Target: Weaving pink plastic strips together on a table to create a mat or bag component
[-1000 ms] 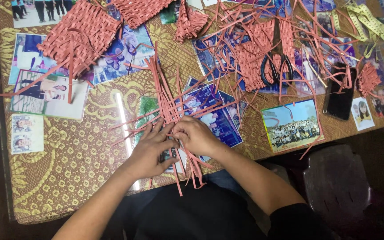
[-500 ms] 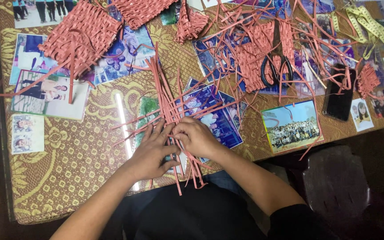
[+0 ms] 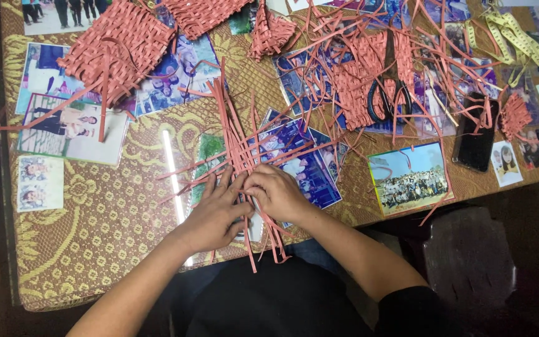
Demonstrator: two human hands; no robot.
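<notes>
Weaving step: left hand (image 3: pixel 210 215) flat, fingers spread, pinning pink strips (image 3: pixel 239 150); right hand (image 3: pixel 277 193) curled, pinching strip ends. Scissors (image 3: pixel 388 93), phone (image 3: pixel 476 134) well apart on table (image 3: pixel 95 249).

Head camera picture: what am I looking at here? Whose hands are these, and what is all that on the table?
There is no machine here. A person wears a camera on the head, so you look down on their own two bare hands. The left hand and right hand press on crossed pink strips, a piece of weaving just begun. The table has a gold patterned cover with photos on it. Farther off lie a woven mat, scissors, a dark phone and loose strips.
</notes>
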